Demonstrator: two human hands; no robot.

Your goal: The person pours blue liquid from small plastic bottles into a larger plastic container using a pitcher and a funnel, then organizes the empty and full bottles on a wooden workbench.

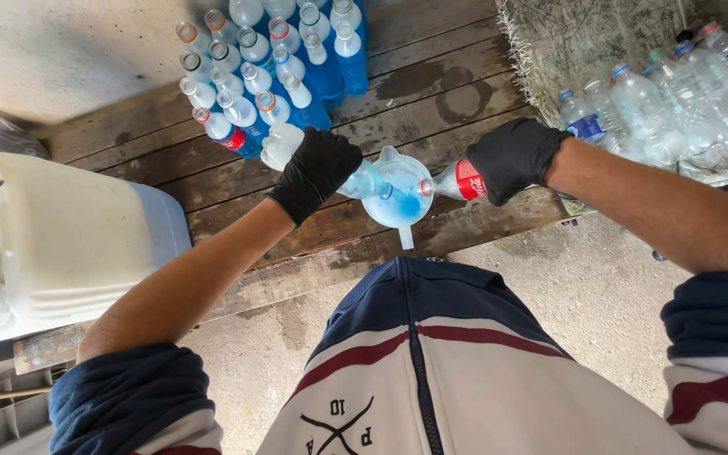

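Observation:
My left hand (313, 173), in a black glove, grips a clear plastic bottle (362, 181) tilted with its mouth down into a pale measuring jug (398, 192). Blue liquid pools inside the jug. My right hand (511, 158), also gloved in black, holds a second clear bottle with a red label (458, 180), lying sideways with its neck at the jug's rim. The jug stands on a wooden plank platform (431, 93) in front of me.
Several bottles filled with blue liquid (271, 67) stand grouped at the platform's far side. A large white plastic canister (52, 244) lies at the left. Several empty clear bottles (676, 101) sit in a sack at the right. Concrete floor (600, 295) lies below.

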